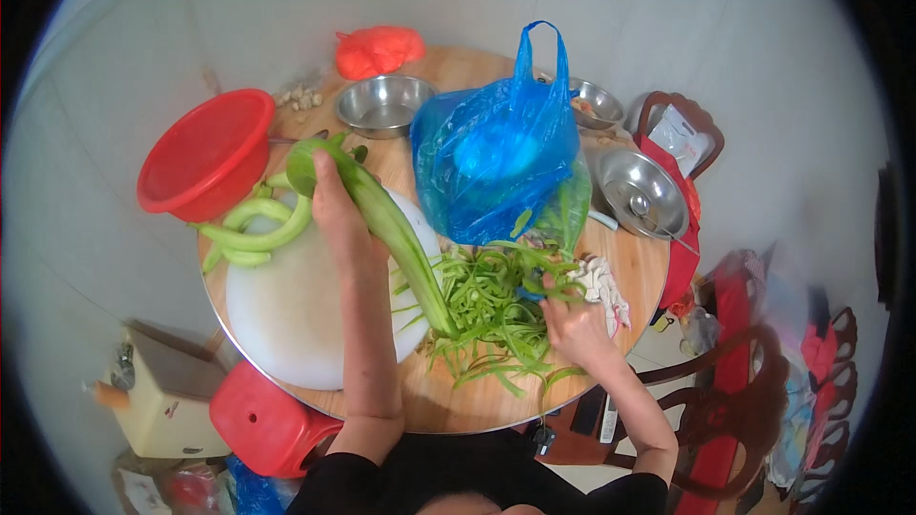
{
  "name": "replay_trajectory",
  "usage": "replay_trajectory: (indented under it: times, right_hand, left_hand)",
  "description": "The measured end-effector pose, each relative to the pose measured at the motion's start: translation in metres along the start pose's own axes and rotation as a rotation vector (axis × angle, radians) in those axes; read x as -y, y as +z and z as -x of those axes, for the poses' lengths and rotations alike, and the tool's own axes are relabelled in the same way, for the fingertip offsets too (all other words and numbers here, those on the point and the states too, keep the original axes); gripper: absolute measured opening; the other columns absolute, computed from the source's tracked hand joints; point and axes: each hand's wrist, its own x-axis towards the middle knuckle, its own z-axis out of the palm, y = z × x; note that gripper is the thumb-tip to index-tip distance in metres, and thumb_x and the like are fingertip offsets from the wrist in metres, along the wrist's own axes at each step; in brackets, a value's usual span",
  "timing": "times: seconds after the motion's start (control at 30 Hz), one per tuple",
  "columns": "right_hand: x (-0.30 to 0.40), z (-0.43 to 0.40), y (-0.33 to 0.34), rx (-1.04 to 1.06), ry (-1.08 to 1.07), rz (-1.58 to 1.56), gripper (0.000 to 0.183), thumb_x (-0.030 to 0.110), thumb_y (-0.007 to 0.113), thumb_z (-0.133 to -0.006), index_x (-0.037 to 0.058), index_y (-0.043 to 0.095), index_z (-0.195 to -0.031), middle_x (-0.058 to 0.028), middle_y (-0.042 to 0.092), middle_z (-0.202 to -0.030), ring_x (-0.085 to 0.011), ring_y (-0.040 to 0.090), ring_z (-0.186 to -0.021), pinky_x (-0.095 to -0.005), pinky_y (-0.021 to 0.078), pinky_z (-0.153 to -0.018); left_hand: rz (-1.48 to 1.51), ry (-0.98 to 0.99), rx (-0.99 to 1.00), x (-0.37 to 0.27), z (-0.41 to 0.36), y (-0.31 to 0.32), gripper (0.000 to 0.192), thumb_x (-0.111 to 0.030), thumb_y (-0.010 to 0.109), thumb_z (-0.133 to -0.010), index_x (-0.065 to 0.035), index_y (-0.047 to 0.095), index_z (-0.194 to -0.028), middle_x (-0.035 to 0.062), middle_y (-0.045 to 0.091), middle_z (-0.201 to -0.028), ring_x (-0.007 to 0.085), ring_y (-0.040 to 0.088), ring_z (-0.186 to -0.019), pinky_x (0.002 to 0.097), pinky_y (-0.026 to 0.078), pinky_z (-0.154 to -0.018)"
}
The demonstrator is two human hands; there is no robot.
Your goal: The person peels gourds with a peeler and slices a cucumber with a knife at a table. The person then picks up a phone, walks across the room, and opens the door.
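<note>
My left hand [342, 218] grips a long, curved green gourd [401, 243] near its thick upper end. The gourd slants down to the right, its tip at a heap of green peel strips [494, 293]. At the right side of that heap, my right hand [578, 329] is closed around a small blue tool [530, 294], probably a peeler, mostly hidden by peel and fingers. Under my left forearm lies a round white cutting board [293, 322]. Several pale green, curved gourds [261, 218] rest at its upper left edge.
A blue plastic bag [494, 157] stands full beyond the peels. A red basin [207, 154] is at the left, with steel bowls [386, 104] at the back and a steel basin [640, 193] holding a ladle at right. A crumpled white cloth [600, 290] lies beside my right hand.
</note>
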Motion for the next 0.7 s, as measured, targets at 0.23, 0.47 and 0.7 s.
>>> replay_trajectory:
  times: [0.23,0.47,0.7]
  right_hand:
    - [0.066,-0.078,-0.030,0.120,0.523,-1.428,0.034,0.011,0.057,-0.097,0.0007,0.058,-0.129,-0.0138,0.059,-0.078,-0.0272,0.061,-0.059,-0.0366,0.0491,-0.056]
    - [0.088,-0.112,-0.022,-0.465,-0.062,-0.336,0.043,0.005,0.064,-0.088,-0.0074,0.056,-0.128,-0.0128,0.057,-0.087,-0.0214,0.057,-0.057,-0.0331,0.0470,-0.048]
    - [0.061,-0.028,0.027,-0.238,-0.195,-0.152,0.049,0.007,0.069,-0.083,-0.0107,0.055,-0.127,-0.0106,0.053,-0.081,-0.0200,0.057,-0.057,-0.0327,0.0463,-0.044]
  left_hand:
    - [-0.035,0.157,0.086,0.013,0.045,0.040,0.023,-0.028,0.060,-0.100,-0.0074,0.054,-0.109,-0.0029,0.054,-0.086,0.0065,0.051,-0.072,0.0232,0.043,-0.062]
    - [-0.027,0.206,0.030,0.012,0.056,0.049,0.027,-0.033,0.056,-0.102,-0.0089,0.051,-0.113,-0.0017,0.052,-0.088,0.0073,0.051,-0.073,0.0246,0.044,-0.064]
    - [0.065,0.066,-0.159,-0.016,0.026,0.022,0.039,-0.043,0.052,-0.102,-0.0053,0.055,-0.108,0.0016,0.055,-0.080,0.0108,0.054,-0.069,0.0285,0.047,-0.058]
